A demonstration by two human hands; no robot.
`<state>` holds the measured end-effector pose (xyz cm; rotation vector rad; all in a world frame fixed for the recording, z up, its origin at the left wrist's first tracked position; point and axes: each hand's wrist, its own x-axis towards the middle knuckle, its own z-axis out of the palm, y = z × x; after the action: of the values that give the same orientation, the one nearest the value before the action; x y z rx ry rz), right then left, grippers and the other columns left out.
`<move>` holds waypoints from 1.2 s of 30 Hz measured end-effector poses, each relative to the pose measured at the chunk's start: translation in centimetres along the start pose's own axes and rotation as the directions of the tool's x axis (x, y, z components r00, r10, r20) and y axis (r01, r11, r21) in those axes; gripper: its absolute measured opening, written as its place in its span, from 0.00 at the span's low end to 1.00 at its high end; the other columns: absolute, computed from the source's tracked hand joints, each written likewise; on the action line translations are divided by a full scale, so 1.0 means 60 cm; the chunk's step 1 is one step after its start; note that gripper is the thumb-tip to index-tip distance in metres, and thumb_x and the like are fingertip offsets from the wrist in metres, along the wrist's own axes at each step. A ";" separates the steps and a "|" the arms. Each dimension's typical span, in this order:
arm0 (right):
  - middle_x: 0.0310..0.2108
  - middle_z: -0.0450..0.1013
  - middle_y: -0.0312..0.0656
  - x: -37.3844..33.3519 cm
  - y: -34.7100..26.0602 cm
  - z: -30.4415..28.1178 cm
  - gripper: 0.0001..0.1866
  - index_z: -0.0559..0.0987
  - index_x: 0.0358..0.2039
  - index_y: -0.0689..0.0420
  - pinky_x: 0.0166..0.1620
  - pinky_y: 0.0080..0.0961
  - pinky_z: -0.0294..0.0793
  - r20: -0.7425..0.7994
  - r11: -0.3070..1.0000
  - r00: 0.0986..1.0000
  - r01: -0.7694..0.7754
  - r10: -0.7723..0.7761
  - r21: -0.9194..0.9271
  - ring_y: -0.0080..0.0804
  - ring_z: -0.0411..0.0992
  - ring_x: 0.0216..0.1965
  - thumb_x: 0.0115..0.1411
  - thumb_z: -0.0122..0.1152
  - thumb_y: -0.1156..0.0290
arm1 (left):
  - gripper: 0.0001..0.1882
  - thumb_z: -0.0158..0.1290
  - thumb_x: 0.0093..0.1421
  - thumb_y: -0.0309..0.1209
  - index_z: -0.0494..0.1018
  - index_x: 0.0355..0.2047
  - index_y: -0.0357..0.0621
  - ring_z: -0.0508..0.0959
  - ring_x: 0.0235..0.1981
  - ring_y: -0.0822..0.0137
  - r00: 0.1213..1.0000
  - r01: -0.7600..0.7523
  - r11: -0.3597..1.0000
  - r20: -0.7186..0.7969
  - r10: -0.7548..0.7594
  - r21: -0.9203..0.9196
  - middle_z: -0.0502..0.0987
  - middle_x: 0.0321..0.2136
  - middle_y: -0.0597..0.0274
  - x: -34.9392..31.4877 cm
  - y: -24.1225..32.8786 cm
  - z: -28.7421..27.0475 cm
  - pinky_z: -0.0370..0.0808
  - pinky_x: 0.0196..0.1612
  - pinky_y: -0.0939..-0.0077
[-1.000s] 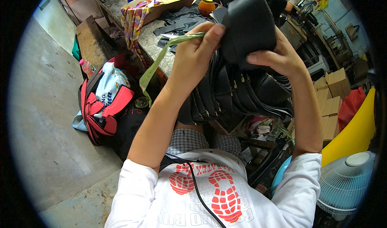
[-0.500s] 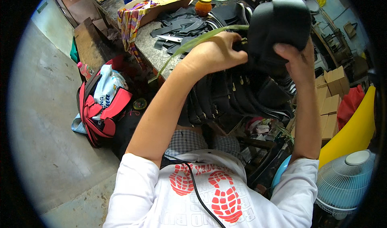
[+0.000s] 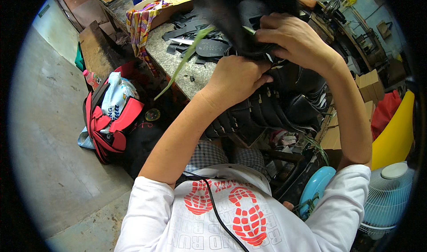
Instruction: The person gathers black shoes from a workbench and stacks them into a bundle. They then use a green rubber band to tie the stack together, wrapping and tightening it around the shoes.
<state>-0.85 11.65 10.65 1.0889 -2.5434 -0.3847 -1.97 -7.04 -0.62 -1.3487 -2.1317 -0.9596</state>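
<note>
A bundle of black leather shoe parts (image 3: pixel 222 11), blurred by motion, is held up above the table edge. My left hand (image 3: pixel 238 80) is closed on its lower edge, fingers curled under and partly hidden. Over its near side my right hand (image 3: pixel 298 40) is bent, with fingertips pinched at a short bit of green strip. The long flat green strip (image 3: pixel 192 51) hangs from behind the bundle down to the left, its end loose. Below both hands lies a row of several black leather pieces with buckles (image 3: pixel 262 107).
Scissors (image 3: pixel 181 41), black scraps and a dark insole (image 3: pixel 211 48) lie on the worktable (image 3: pixel 167 65). A carton with a patterned cloth (image 3: pixel 142 27) stands at its far left. Beside me are a red bag (image 3: pixel 118 118), cardboard boxes (image 3: pixel 369 85) and a fan (image 3: pixel 389 203).
The black bundle has moved left and turned over. My right hand came across to its near side, and my left hand slid lower. The green strip now hangs more steeply.
</note>
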 end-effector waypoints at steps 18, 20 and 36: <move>0.42 0.75 0.43 -0.006 0.008 0.050 0.25 0.78 0.47 0.58 0.55 0.37 0.70 -0.028 0.943 0.995 -0.083 0.097 0.321 0.43 0.73 0.46 0.44 0.66 0.75 | 0.43 0.70 0.46 0.50 0.61 0.55 0.42 0.84 0.26 0.51 0.941 0.332 0.939 -0.096 -0.324 0.087 0.80 0.21 0.54 -0.007 0.027 -0.004 0.79 0.27 0.66; 0.41 0.74 0.43 -0.012 0.016 0.044 0.22 0.77 0.46 0.58 0.53 0.34 0.71 -0.020 0.734 0.973 -0.160 0.230 0.660 0.37 0.74 0.44 0.46 0.65 0.74 | 0.42 0.70 0.46 0.49 0.63 0.54 0.42 0.84 0.27 0.49 0.931 0.364 0.923 -0.046 -0.361 0.128 0.80 0.22 0.52 0.001 0.026 -0.008 0.79 0.28 0.65; 0.24 0.71 0.30 0.066 -0.028 -0.120 0.10 0.79 0.44 0.54 0.27 0.16 0.66 -0.048 0.028 0.849 0.039 0.527 0.999 0.17 0.66 0.22 0.61 0.63 0.73 | 0.33 0.70 0.48 0.46 0.70 0.49 0.45 0.82 0.24 0.51 0.951 0.290 0.957 -0.100 -0.291 -0.028 0.78 0.19 0.52 0.009 0.011 -0.006 0.78 0.27 0.62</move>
<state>0.66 6.80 17.34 0.7485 -2.2175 1.8716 -1.60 -6.82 0.19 -0.9822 -2.2869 -1.1306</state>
